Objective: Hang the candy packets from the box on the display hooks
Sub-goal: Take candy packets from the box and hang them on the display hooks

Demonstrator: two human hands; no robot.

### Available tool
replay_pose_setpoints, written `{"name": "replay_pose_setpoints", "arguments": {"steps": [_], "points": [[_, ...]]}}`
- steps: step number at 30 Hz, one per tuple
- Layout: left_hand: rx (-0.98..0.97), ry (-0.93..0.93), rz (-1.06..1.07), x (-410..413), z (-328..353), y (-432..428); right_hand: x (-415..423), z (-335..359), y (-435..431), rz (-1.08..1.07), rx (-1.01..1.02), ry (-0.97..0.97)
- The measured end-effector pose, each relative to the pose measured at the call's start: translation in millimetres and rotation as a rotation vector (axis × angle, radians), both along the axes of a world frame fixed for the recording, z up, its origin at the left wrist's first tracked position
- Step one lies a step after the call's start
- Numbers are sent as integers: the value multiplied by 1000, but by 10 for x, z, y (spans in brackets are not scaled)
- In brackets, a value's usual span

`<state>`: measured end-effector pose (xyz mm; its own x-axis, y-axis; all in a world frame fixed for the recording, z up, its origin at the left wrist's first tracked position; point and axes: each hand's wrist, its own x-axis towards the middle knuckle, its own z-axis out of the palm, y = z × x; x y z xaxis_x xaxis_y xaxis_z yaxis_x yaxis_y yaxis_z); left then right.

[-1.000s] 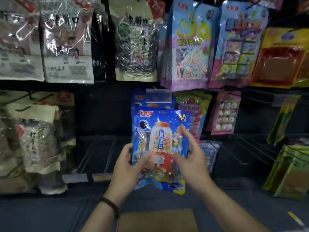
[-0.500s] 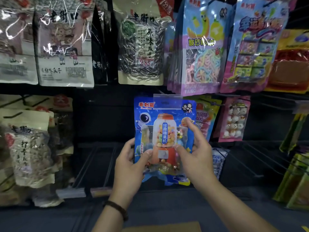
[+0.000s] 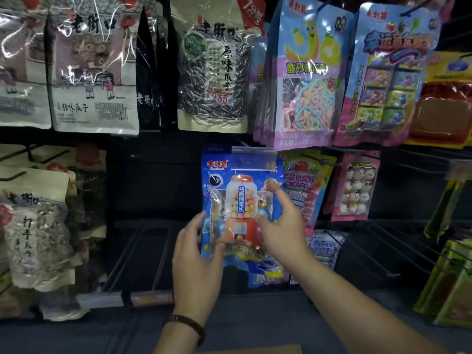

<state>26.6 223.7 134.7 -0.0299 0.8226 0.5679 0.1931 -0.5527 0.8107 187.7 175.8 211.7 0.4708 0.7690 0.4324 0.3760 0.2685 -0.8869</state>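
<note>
Head view, centre of frame
Candy packet (image 3: 240,200): raised since a second ago, top now behind clear label strip (image 3: 254,158).
Left hand (image 3: 196,261): fingers curled, holding left edge.
Right hand (image 3: 281,226): thumb and forefinger spread, gripping right side.
Meaning: probably seating on hook; not yet released.

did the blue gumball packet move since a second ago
Yes: the blue gumball packet has risen; its top, earlier below the clear price tag, now sits behind it.
</note>
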Motion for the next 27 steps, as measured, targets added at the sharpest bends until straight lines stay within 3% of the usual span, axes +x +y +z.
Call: {"name": "replay_pose_setpoints", "arguments": {"steps": [2,9,13,18,22,27], "points": [[64,149,1,24,-84,25,40,28,154,-12,-54,-5],[-78,400,-69,-43,-263,117,227,100,466,-18,-298,-208],[-130,459,-79,-120,-326,46,245,130,249,7,-349,-217],[-149,416,-270,-250,-396,-193,154,-103,-232,50,-370,-286],[-142,688,-398,-452,-521,-464,17,-740,-724,122,-476,-222],[-390,1098,-624,-591,-804,-906,-197,-1649,-1453,201,-663,-286]]}}
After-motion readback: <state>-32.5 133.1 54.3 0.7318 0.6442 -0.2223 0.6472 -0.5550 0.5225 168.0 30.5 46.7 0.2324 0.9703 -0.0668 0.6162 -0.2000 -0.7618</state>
